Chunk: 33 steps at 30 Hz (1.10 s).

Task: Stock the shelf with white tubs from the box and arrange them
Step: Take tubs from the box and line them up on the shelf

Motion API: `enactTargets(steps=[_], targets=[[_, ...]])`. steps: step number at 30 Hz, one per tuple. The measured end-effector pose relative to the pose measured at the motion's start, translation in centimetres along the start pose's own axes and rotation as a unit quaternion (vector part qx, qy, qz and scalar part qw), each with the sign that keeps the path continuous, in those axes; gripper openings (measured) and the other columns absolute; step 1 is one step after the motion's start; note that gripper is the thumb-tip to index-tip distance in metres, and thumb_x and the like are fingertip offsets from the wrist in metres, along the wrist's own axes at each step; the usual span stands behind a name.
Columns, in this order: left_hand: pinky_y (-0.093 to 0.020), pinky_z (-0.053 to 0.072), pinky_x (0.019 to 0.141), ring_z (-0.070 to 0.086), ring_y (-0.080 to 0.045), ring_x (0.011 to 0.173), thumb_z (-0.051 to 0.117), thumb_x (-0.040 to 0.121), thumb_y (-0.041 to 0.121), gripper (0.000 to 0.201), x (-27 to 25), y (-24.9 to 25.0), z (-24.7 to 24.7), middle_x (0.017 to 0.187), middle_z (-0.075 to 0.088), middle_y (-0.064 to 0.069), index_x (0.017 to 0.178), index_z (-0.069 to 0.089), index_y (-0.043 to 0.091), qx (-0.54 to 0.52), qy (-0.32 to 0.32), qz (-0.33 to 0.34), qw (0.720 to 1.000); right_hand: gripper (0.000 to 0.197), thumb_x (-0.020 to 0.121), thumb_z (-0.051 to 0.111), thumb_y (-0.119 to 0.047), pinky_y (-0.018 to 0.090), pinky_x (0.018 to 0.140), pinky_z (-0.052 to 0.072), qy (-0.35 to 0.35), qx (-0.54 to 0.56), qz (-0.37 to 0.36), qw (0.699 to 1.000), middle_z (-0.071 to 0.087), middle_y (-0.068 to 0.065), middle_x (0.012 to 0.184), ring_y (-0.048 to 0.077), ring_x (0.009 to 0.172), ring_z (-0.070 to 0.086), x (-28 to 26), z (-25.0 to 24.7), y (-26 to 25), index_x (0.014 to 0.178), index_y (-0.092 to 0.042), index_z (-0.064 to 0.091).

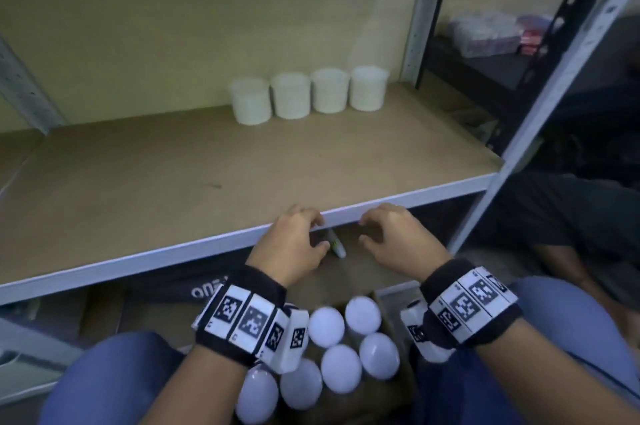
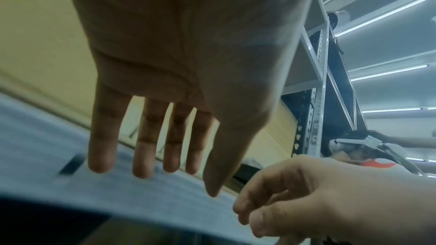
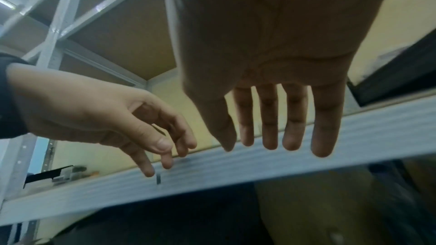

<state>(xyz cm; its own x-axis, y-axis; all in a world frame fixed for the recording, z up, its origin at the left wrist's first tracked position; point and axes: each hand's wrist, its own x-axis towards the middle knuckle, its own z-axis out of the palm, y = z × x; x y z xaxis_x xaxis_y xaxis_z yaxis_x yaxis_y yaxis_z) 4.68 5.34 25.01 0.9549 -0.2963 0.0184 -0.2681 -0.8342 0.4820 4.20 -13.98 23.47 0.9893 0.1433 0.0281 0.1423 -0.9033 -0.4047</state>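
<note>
Several white tubs (image 1: 308, 95) stand in a row at the back of the brown shelf board (image 1: 173, 165), near its right post. More white tubs (image 1: 341, 368) with round lids fill a cardboard box (image 1: 391, 293) between my knees, below my wrists. My left hand (image 1: 294, 241) and right hand (image 1: 394, 237) hover side by side at the shelf's white front edge (image 1: 398, 199), both empty. In the left wrist view the left hand (image 2: 151, 156) has straight, spread fingers. The right hand (image 3: 278, 137) looks the same in the right wrist view.
A marker-like pen (image 1: 336, 244) lies on the lower level just under the shelf edge, between my hands. Grey shelf posts (image 1: 419, 19) frame the bay. A dark rack (image 1: 491, 54) with packaged goods stands to the right. Another person (image 2: 368, 148) is beyond it.
</note>
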Motion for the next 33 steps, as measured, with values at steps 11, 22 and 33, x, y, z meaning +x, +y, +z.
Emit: enactTargets(steps=[11, 22, 33], targets=[[-0.035, 0.052, 0.086, 0.062, -0.029, 0.102, 0.064, 0.079, 0.023, 0.024, -1.7, -2.7, 16.0, 0.113, 0.065, -0.008, 0.101, 0.065, 0.013, 0.02, -0.261, -0.088, 0.961, 0.036, 0.083, 0.063, -0.023, 0.033, 0.096, 0.05, -0.221, 0.013, 0.162, 0.962, 0.062, 0.01, 0.124, 0.027, 0.114, 0.058, -4.3, 11.9, 7.2, 0.117, -0.013, 0.061], [-0.041, 0.038, 0.109, 0.048, -0.029, 0.127, 0.058, 0.091, 0.029, 0.048, -4.6, -5.7, 31.1, 0.139, 0.046, -0.008, 0.136, 0.046, 0.017, 0.152, -0.303, -0.111, 0.934, 0.048, 0.095, 0.051, -0.026, 0.039, 0.105, 0.041, -0.349, -0.064, 0.187, 0.916, 0.046, 0.009, 0.143, 0.028, 0.129, 0.048, -6.9, 21.9, 12.4, 0.141, -0.018, 0.04], [-0.041, 0.045, 0.091, 0.034, -0.038, 0.127, 0.065, 0.076, 0.028, 0.073, -6.4, -8.1, 34.2, 0.138, 0.035, -0.002, 0.141, 0.031, 0.032, 0.187, -0.278, -0.081, 0.939, 0.069, 0.081, 0.059, -0.026, 0.046, 0.102, 0.037, -0.329, -0.162, 0.102, 0.925, 0.032, 0.013, 0.144, 0.038, 0.122, 0.041, -7.3, 27.0, 12.6, 0.144, -0.025, 0.032]])
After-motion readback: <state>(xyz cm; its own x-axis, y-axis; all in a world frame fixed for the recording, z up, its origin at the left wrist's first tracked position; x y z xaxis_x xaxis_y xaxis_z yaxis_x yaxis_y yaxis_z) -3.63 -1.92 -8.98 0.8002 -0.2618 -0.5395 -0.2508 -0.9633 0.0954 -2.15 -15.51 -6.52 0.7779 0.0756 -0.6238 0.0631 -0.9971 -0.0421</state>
